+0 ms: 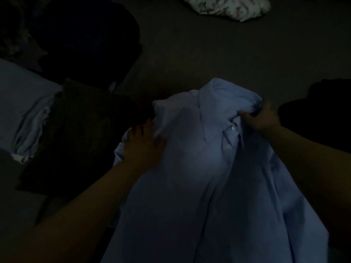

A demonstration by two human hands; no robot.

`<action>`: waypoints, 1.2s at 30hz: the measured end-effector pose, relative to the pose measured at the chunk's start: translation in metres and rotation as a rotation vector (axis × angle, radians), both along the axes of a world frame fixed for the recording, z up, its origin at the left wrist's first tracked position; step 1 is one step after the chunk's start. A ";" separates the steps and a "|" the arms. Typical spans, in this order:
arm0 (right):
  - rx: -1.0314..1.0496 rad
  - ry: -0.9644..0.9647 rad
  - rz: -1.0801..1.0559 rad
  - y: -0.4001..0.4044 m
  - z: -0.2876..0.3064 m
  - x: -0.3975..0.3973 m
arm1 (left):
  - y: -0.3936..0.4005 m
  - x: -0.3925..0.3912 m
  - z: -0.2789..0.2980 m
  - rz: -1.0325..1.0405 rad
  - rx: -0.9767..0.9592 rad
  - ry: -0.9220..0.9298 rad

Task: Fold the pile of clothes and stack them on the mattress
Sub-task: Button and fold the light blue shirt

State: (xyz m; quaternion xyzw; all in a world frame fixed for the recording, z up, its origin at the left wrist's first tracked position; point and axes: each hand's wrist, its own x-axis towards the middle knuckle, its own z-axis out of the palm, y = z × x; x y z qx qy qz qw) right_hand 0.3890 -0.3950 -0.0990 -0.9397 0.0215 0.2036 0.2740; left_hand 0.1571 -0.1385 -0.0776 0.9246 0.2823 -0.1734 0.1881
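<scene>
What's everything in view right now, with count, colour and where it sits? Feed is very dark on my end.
Button-up shirt: one, light blue, collar away from the person, spread in the centre and running down to the bottom edge.
Folded cloth: one, possibly more, light blue, at the left edge.
Dark garment: one, brownish, left of the shirt, partly over the folded cloth.
Dark heap: count unclear, black, upper left.
Dark garment at right: one, black, right edge.
Patterned fabric: one, white with small print, top edge.
Mattress surface: one, dark grey-brown, under everything.
Left hand: flat on the shirt's left shoulder.
Right hand: gripping bunched fabric beside the collar.
</scene>
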 end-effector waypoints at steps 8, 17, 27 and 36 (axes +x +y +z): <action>-0.033 -0.445 -0.011 -0.106 0.064 -0.079 | -0.131 0.009 0.005 -0.444 -0.002 -0.353; -0.208 -0.428 0.172 -0.180 0.055 -0.183 | -0.222 -0.031 -0.013 -0.607 -0.030 0.253; 0.229 -0.461 -0.372 -0.177 0.103 -0.194 | -0.289 -0.080 0.023 -0.491 -0.471 -0.151; -0.133 -0.146 -0.323 -0.279 0.119 -0.144 | -0.279 -0.128 -0.001 -0.724 -0.270 0.183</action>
